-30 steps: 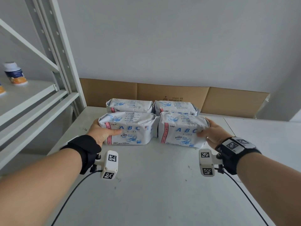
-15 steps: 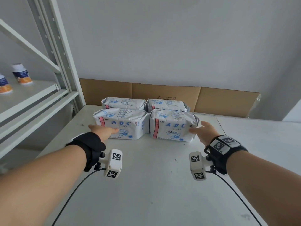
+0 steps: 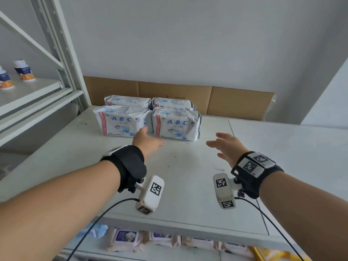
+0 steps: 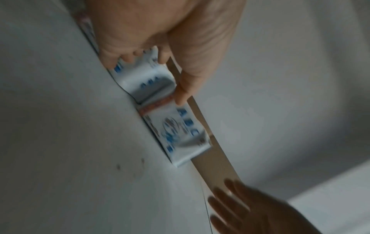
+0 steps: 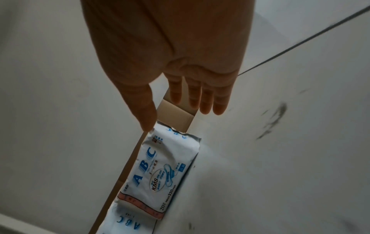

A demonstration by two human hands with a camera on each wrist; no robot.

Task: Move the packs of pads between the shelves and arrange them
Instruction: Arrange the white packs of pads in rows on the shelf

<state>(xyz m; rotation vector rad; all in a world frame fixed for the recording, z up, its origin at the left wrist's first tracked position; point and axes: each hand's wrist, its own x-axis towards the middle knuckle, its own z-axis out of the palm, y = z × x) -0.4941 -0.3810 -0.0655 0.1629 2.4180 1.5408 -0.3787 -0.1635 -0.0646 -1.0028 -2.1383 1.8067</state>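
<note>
Four packs of pads sit in a two-by-two block at the back of the shelf top (image 3: 188, 185), front pair showing ABC print: front-left pack (image 3: 122, 122), front-right pack (image 3: 176, 125), two more behind, back-left pack (image 3: 127, 100) and back-right pack (image 3: 172, 103), close against the cardboard (image 3: 235, 102) lining the wall.

Key relation: the block lies straight ahead of both hands, long axes running left-right across the shelf. Left hand (image 3: 146, 141) is nearer, thumb up in front of the seam between the two front packs, just short of them; can't tell from the head view whether it touches. Left wrist view is blurred, fingers loosely bent, nothing gripped. Right hand (image 3: 226, 147) is further off, to the right of the front-right pack and clear of it, fingers spread and relaxed, holding nothing.

My read: this batch looks placed and squared. Next pick probably comes from the shelf below, where more soft packs (image 3: 126, 240) lie under the front edge.

Surface: white painted panel, scuffed, with a panel joint (image 3: 230, 127) running front to back right of the block. Plenty of free room in front and to the right of the packs.

Room: grey wall behind, steel rack upright (image 3: 62, 49) at left, small bottles (image 3: 24, 70) on the neighbouring rack shelf. Cables from both wrist cameras hang over the front edge; could snag when reaching down.
</note>
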